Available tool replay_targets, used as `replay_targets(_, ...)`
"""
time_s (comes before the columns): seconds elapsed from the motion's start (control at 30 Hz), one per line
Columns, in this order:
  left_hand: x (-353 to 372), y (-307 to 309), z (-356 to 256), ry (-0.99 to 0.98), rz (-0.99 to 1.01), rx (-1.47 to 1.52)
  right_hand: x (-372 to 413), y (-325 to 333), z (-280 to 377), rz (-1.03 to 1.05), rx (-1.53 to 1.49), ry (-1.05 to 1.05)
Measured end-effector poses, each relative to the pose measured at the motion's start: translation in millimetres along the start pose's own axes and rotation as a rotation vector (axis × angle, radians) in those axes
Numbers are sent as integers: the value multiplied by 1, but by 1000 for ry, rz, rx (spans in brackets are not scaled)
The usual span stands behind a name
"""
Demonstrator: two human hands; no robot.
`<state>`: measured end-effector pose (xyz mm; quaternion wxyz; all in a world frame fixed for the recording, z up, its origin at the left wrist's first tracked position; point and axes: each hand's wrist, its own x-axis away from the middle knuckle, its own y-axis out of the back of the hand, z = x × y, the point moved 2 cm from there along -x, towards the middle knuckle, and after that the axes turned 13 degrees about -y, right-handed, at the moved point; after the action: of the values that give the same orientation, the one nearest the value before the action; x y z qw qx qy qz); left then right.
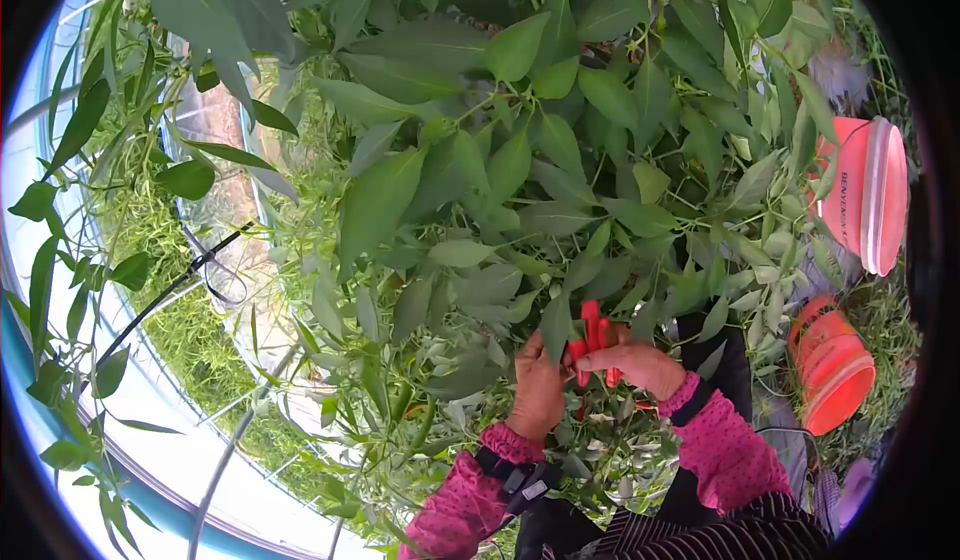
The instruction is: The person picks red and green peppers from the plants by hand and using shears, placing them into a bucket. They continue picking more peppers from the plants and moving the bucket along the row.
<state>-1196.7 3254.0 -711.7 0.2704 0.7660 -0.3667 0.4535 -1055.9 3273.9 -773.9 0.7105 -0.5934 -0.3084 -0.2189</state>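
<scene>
Several long red chili peppers [592,332] stick up and down from the grip of my right hand [642,364], whose fingers are closed around them. My left hand [538,392] is just to the left, raised among the leaves. Its fingers are bent together close to the peppers, and leaves partly cover what they pinch. Both hands are at the lower part of a dense green pepper plant [480,180]. Below the right hand, more red shows between the leaves. Long green peppers [424,424] hang to the left of my left hand.
An orange-red bucket [850,195] with printed letters lies tilted at the right, and a second orange bucket [832,375] is below it. Leafy stems [110,260] hang at the left, beside a black tie [180,280] and the white-and-blue plastic of a greenhouse wall.
</scene>
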Motion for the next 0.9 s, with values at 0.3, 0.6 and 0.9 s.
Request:
replay_targets(0.3, -113, 169, -63, -706, -259, -629, -15, 8, -5, -73, -342, 72)
replay_targets(0.6, -131, 180, -77, -563, -276, -492, -14, -2, 2, -125, -293, 30)
replay_targets(0.9, -135, 171, -74, -536, -240, -485, -21, 28, -36, -242, -126, -43)
